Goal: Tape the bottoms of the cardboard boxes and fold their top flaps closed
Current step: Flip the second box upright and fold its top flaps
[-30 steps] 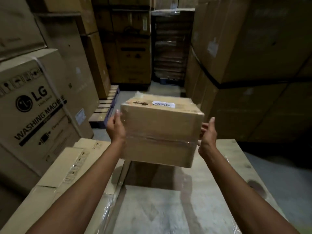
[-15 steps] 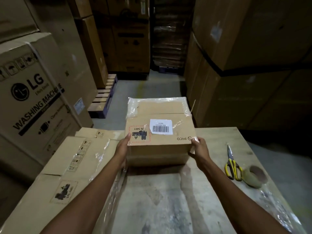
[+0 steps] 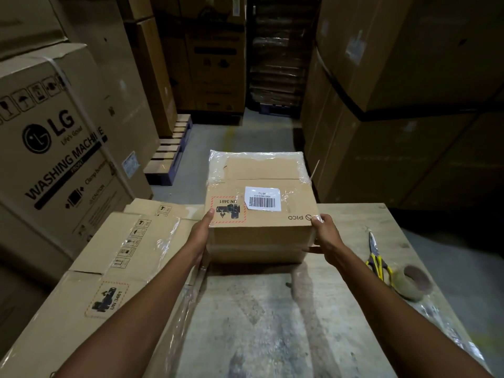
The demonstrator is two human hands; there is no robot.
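Gripping a brown, film-wrapped cardboard box (image 3: 259, 195) at its two near corners. Left hand (image 3: 200, 236): thumb on the top edge, fingers hidden behind the side wall. Right hand (image 3: 323, 238): thumb on top, fingers curled round the corner. Resting at the far end of a pale wooden table (image 3: 272, 323), top closed, underside out of sight. Off to the right, yellow-handled scissors (image 3: 377, 257) just beside a dull roll of tape (image 3: 413, 285), dim and hard to make out.
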